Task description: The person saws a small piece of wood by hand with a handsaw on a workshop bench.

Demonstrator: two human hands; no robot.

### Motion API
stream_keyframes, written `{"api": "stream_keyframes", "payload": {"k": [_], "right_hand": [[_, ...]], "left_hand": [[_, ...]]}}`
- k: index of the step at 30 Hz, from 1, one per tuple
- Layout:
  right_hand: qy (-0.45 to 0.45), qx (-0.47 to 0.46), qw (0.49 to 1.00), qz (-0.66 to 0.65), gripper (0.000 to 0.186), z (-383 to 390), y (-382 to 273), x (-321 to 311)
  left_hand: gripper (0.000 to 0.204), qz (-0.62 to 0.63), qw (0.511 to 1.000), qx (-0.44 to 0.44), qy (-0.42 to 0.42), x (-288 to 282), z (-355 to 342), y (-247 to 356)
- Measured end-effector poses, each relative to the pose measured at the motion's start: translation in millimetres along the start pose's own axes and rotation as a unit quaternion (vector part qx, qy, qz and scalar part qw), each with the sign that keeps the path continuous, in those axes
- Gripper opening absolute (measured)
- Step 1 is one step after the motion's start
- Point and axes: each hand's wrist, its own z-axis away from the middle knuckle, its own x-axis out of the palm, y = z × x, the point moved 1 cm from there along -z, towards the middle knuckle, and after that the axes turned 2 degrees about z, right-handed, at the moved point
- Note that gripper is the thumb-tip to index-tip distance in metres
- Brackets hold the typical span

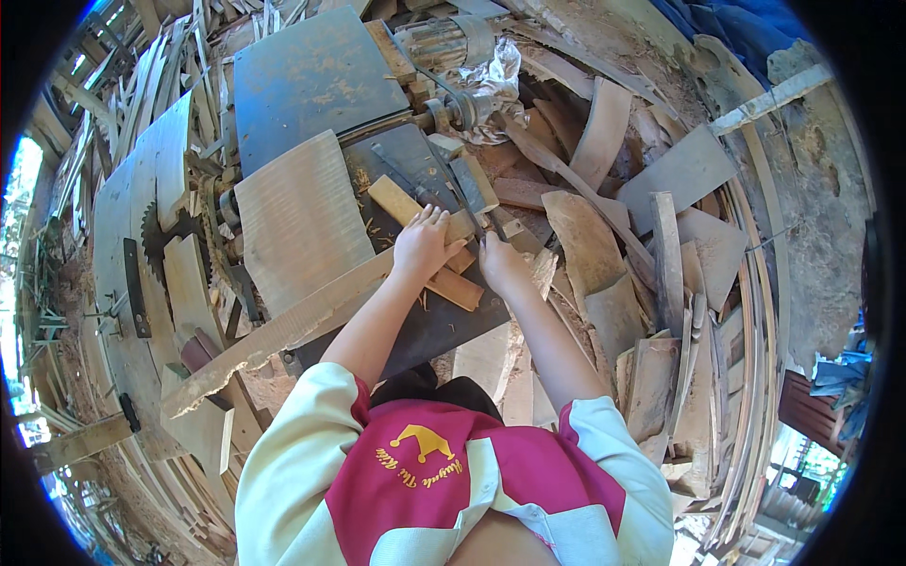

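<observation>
A long, rough-edged wooden board runs slantwise from the lower left to the middle of a dark metal machine table. My left hand is closed over its far end, fingers across the top and thumb toward the right. Just to the right, my right hand is closed at the table's edge, by a narrow dark bar; its fingertips are partly hidden, and what they hold cannot be made out. A short wooden strip lies beyond my left hand, and another short piece lies nearer me, partly under the board.
A wide wooden panel lies left of my hands, with a blue-grey metal plate behind it. A toothed circular saw blade stands at the far left. A motor sits at the back; offcuts pile up on the right.
</observation>
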Motion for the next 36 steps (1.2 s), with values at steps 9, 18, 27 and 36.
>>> {"api": "stream_keyframes", "payload": {"k": [9, 18, 27, 36], "right_hand": [[-0.002, -0.015, 1.000, 0.003, 0.022, -5.3, -16.7, -1.1], [-0.040, -0.037, 0.998, 0.026, 0.020, 46.7, 7.2, -25.5], [-0.071, -0.004, 0.996, 0.052, 0.021, 89.0, 13.2, -57.3], [-0.023, -0.022, 0.999, 0.026, 0.022, -3.5, -14.1, -17.0]], "left_hand": [[0.060, -0.034, 0.999, 0.006, 0.032, -6.1, 0.8, -9.2], [0.060, -0.024, 0.999, -0.031, -0.024, -12.5, -0.2, -5.4], [0.059, -0.071, 0.995, 0.039, 0.052, 3.1, 6.6, -11.9], [0.060, -0.064, 0.996, 0.042, 0.049, 7.4, 3.8, -10.3]]}}
